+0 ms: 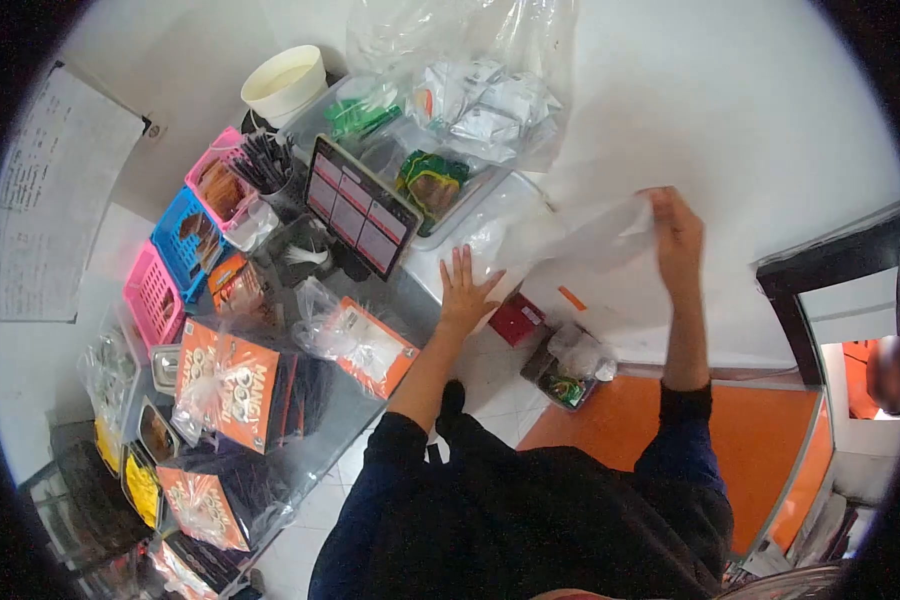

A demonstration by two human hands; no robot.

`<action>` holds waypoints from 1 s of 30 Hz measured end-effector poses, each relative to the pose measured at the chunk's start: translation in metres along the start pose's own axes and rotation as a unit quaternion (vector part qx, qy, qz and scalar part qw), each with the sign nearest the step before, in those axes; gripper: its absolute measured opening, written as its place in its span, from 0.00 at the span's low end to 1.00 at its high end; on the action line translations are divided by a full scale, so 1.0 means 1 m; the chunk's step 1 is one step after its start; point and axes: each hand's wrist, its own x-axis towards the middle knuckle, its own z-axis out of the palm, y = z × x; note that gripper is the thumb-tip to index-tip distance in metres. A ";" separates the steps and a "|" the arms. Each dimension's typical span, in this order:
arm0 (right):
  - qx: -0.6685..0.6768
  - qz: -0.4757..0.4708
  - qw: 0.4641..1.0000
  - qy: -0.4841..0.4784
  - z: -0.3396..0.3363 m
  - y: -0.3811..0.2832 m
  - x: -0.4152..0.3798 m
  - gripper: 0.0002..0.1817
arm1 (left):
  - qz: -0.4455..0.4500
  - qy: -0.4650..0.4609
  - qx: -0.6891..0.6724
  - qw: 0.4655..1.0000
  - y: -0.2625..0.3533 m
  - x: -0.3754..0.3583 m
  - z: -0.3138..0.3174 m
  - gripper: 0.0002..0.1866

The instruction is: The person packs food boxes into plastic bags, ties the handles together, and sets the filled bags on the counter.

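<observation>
My right hand (pixel 678 235) is raised at the right, its fingers closed on the end of a clear plastic bag (pixel 600 232). The plastic stretches left from there towards the table corner and looks blurred. My left hand (pixel 465 292) lies palm down with fingers spread at the table's corner, holding nothing, just below the near end of the plastic. A tablet (pixel 362 207) on a stand is left of my left hand. Behind it sits a clear tub (pixel 470 200) with a green and yellow packet (pixel 430 185).
Bagged orange boxes (pixel 232 385) stand on the grey table (pixel 345 425) at the left, near pink (pixel 153 292) and blue baskets (pixel 185 232). A red box (pixel 516 319) and a bin (pixel 558 375) are on the floor. A person (pixel 888 375) shows at the far right.
</observation>
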 end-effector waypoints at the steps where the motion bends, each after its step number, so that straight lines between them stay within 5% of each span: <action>1: -0.022 0.085 0.996 -0.010 -0.019 -0.018 -0.006 0.17 | 0.005 0.017 -0.027 0.999 0.001 -0.002 0.000 0.37; 3: 0.033 0.057 0.984 0.165 -0.032 -0.020 -0.022 0.19 | 0.004 0.027 -0.081 0.996 0.008 -0.003 -0.010 0.40; 5: 0.104 0.044 0.975 0.192 -0.069 -0.023 -0.039 0.19 | -0.015 0.002 -0.142 0.990 0.037 -0.012 -0.022 0.44; 6: 0.406 0.215 0.873 0.165 -0.082 -0.043 -0.046 0.19 | 0.015 -0.049 -0.300 0.953 0.050 -0.013 -0.024 0.47; 7: 0.430 0.237 0.854 0.170 -0.079 -0.052 -0.054 0.19 | 0.046 -0.098 -0.447 0.888 0.061 -0.013 -0.028 0.51; 10: 0.498 0.281 0.806 0.153 -0.069 -0.072 -0.084 0.19 | 0.117 0.038 -0.733 0.669 0.105 -0.028 -0.086 0.51; 12: 0.543 0.274 0.788 0.094 -0.054 -0.062 -0.111 0.18 | 0.054 -0.038 -0.880 0.471 0.092 -0.054 -0.133 0.51; 13: 0.509 0.234 0.827 0.050 -0.053 -0.050 -0.125 0.18 | 0.021 -0.069 -0.931 0.358 0.084 -0.070 -0.149 0.51; 15: 0.415 0.162 0.895 0.016 -0.043 -0.036 -0.154 0.19 | 0.074 -0.088 -0.941 0.318 0.065 -0.101 -0.164 0.49; 18: 0.449 0.160 0.878 -0.042 -0.006 -0.040 -0.190 0.19 | 0.141 -0.083 -0.962 0.219 0.059 -0.158 -0.191 0.45; 22: 0.518 0.202 0.821 -0.130 0.048 -0.049 -0.238 0.19 | 0.090 -0.066 -0.971 0.211 0.092 -0.227 -0.190 0.36; 27: 0.573 0.224 0.769 -0.172 0.082 -0.058 -0.264 0.19 | -0.137 -0.005 -0.934 0.329 0.081 -0.297 -0.166 0.25; 30: 0.610 0.222 0.740 -0.178 0.086 -0.057 -0.266 0.19 | -0.305 0.131 -0.860 0.387 0.040 -0.370 -0.158 0.18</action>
